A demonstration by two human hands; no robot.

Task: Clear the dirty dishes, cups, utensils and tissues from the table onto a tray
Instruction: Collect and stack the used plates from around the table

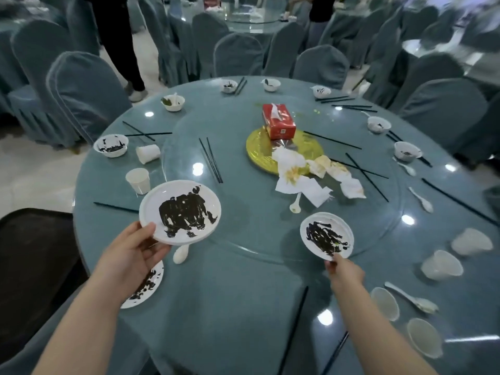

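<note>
My left hand (132, 253) holds a white plate (180, 211) smeared with dark sauce, lifted above the table's near left side. My right hand (343, 272) pinches the near rim of a smaller dirty plate (326, 235) at the edge of the glass turntable (243, 234). A third dirty plate (144, 288) lies on the table under my left wrist, and a white spoon (180, 254) lies beside it. Crumpled stained tissues (311, 174) sit near the middle. A dark tray (35, 266) is at the left edge.
Around the round teal table (230, 307) lie black chopsticks (211, 159), dirty white bowls (111, 145), paper cups (138, 180), clear cups (385, 303) and spoons (412, 297). A red tissue box (278, 121) stands on a gold plate (259, 152). Covered chairs (86, 93) ring the table; a person (119, 41) stands behind.
</note>
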